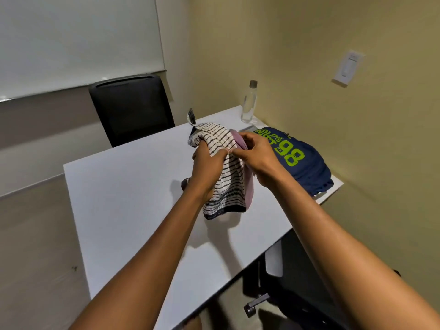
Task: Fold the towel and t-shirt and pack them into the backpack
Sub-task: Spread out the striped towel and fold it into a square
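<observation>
1. Left hand (207,163): I have its fingers curled round the bunched upper part of the towel (228,186), a closed grip on the cloth.
2. Right hand (258,156): thumb and forefinger pinch the towel's edge just beside the left hand, so the 2 hands nearly touch at the grip.
3. Towel: white with dark stripes. It is held up off the table (123,198), and its free end hangs straight below the grip, with the dark hem lowest. A small corner sticks up just beyond the grip.
4. Mauve cloth (248,186): it shows behind the towel, under my right hand. I cannot tell whether it is part of the towel or a separate piece.
5. T-shirt (307,163): navy with green "98" lettering, it lies in a loose heap on the table, right of the grip and near the table's right edge.
6. Bottle (249,103): clear, capped and upright, it stands on the table's far corner, beyond the grip.
7. Chair (133,110): black, at the table's far side, beyond and left of the grip.
8. Whiteboard (71,39): on the wall, far left of the grip.
9. Wall switch (348,67): on the yellow wall, above and right of the grip.
10. Second chair (297,282): dark, partly under the table's near edge, below and right of the grip.
</observation>
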`<action>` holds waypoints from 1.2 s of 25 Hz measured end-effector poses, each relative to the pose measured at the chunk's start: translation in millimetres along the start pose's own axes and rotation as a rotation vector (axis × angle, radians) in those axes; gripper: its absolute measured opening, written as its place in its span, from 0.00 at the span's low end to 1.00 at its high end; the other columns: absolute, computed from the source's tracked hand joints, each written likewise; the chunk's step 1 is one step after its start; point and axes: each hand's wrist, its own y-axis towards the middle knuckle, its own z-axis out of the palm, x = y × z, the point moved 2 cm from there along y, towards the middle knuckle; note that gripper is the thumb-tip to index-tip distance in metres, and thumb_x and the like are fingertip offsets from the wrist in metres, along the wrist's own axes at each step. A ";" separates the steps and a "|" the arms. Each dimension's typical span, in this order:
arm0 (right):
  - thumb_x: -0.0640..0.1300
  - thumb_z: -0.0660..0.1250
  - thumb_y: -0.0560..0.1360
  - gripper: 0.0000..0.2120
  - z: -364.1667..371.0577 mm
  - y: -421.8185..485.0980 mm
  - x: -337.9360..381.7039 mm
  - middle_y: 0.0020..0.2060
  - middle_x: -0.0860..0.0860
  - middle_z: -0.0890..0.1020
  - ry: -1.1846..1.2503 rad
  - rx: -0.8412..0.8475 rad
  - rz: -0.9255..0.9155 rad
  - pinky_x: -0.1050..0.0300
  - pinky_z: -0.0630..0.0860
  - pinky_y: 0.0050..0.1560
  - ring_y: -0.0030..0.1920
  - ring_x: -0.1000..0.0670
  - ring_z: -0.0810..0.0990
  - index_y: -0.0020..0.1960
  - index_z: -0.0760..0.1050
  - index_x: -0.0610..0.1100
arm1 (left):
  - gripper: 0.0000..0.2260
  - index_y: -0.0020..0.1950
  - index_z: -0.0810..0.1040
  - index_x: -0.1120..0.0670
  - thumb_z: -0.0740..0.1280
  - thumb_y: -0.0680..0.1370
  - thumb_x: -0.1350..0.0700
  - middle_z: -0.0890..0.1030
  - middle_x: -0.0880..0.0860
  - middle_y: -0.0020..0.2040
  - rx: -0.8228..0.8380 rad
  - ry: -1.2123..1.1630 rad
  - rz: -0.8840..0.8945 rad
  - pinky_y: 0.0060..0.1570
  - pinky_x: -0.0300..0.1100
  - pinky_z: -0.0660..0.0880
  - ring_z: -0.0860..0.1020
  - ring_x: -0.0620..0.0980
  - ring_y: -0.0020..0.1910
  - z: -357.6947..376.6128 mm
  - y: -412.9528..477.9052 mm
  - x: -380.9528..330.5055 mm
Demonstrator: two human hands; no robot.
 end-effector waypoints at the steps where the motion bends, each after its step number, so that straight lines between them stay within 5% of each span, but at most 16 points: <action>1: 0.32 0.76 0.71 0.18 15.3 15.9 -0.8 0.52 0.44 0.87 -0.004 0.010 0.005 0.49 0.83 0.58 0.54 0.46 0.86 0.60 0.82 0.40 | 0.22 0.67 0.74 0.40 0.69 0.73 0.48 0.83 0.46 0.61 -0.011 0.027 -0.008 0.62 0.58 0.80 0.83 0.51 0.60 -13.8 16.7 2.7; 5: 0.30 0.74 0.71 0.20 67.2 65.4 -21.9 0.53 0.45 0.86 -0.027 0.057 0.073 0.59 0.82 0.53 0.52 0.49 0.84 0.61 0.80 0.40 | 0.25 0.73 0.69 0.42 0.67 0.76 0.47 0.80 0.46 0.64 -0.050 0.130 -0.051 0.65 0.57 0.78 0.80 0.50 0.63 -57.5 69.7 25.6; 11: 0.30 0.73 0.67 0.21 116.6 94.5 -109.4 0.53 0.46 0.85 -0.077 0.078 0.233 0.41 0.82 0.60 0.57 0.43 0.84 0.57 0.80 0.46 | 0.22 0.72 0.69 0.46 0.67 0.78 0.49 0.79 0.48 0.63 -0.077 0.167 -0.224 0.61 0.54 0.80 0.79 0.53 0.62 -93.0 101.9 103.0; 14: 0.31 0.71 0.68 0.20 132.3 91.5 -153.7 0.52 0.49 0.85 -0.104 0.064 0.308 0.41 0.83 0.59 0.55 0.45 0.84 0.57 0.80 0.46 | 0.17 0.72 0.71 0.52 0.66 0.82 0.56 0.77 0.44 0.55 -0.092 0.171 -0.307 0.60 0.50 0.78 0.78 0.51 0.59 -97.5 106.8 143.9; 16: 0.32 0.71 0.69 0.20 138.3 85.4 -177.0 0.52 0.50 0.85 -0.135 0.049 0.354 0.46 0.83 0.56 0.55 0.46 0.83 0.60 0.79 0.45 | 0.18 0.72 0.72 0.51 0.66 0.82 0.55 0.80 0.48 0.61 -0.072 0.157 -0.365 0.63 0.54 0.79 0.79 0.53 0.61 -96.1 105.8 173.1; 18: 0.36 0.73 0.71 0.20 141.2 80.0 -198.7 0.53 0.49 0.84 -0.166 0.063 0.382 0.53 0.82 0.51 0.55 0.45 0.83 0.62 0.78 0.44 | 0.19 0.71 0.72 0.47 0.65 0.80 0.51 0.81 0.50 0.63 -0.048 0.141 -0.444 0.62 0.58 0.80 0.80 0.54 0.62 -94.0 106.1 210.3; 22: 0.49 0.73 0.74 0.16 140.8 75.9 -241.7 0.51 0.51 0.82 -0.328 0.180 0.390 0.48 0.80 0.53 0.51 0.47 0.81 0.60 0.76 0.47 | 0.19 0.74 0.70 0.46 0.62 0.83 0.53 0.81 0.51 0.64 -0.058 0.048 -0.550 0.61 0.56 0.81 0.80 0.53 0.61 -84.9 95.5 242.1; 26: 0.51 0.70 0.79 0.16 139.7 82.9 -258.6 0.55 0.49 0.81 -0.451 0.251 0.358 0.54 0.77 0.52 0.52 0.48 0.79 0.63 0.74 0.44 | 0.15 0.73 0.69 0.50 0.60 0.86 0.54 0.80 0.51 0.62 -0.302 0.096 -0.517 0.54 0.37 0.81 0.80 0.50 0.60 -88.7 84.4 251.8; 30: 0.46 0.71 0.78 0.17 141.9 101.1 -263.3 0.58 0.44 0.80 -0.578 0.268 0.223 0.61 0.73 0.49 0.52 0.47 0.77 0.64 0.73 0.41 | 0.19 0.77 0.68 0.55 0.60 0.86 0.56 0.80 0.60 0.68 -0.528 0.271 -0.386 0.53 0.46 0.82 0.82 0.59 0.62 -103.2 77.2 254.3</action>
